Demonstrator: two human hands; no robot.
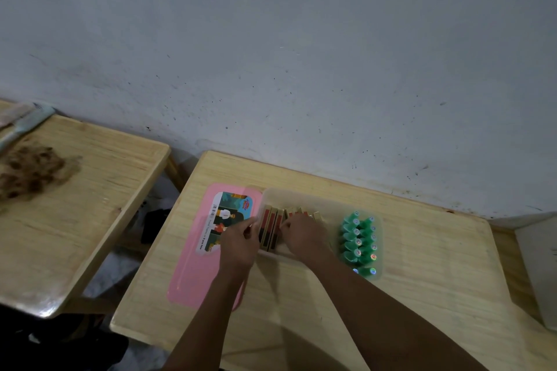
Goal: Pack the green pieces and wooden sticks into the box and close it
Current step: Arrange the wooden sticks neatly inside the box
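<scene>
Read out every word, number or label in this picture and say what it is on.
Nothing can be quoted.
The sticker on the pink lid: a red brand word, a barcode and small print, all too blurred to read.
The round stickers on the green pieces: too small to read.
The wooden sticks: no text visible.

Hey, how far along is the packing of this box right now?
Done: green pieces stand in rows at the right end of the clear box. In hand: the right hand grips the wooden sticks in the left part, the left hand at that end's wall. Left: the pink lid lies flat on the table beside the box, so closing remains.
</scene>
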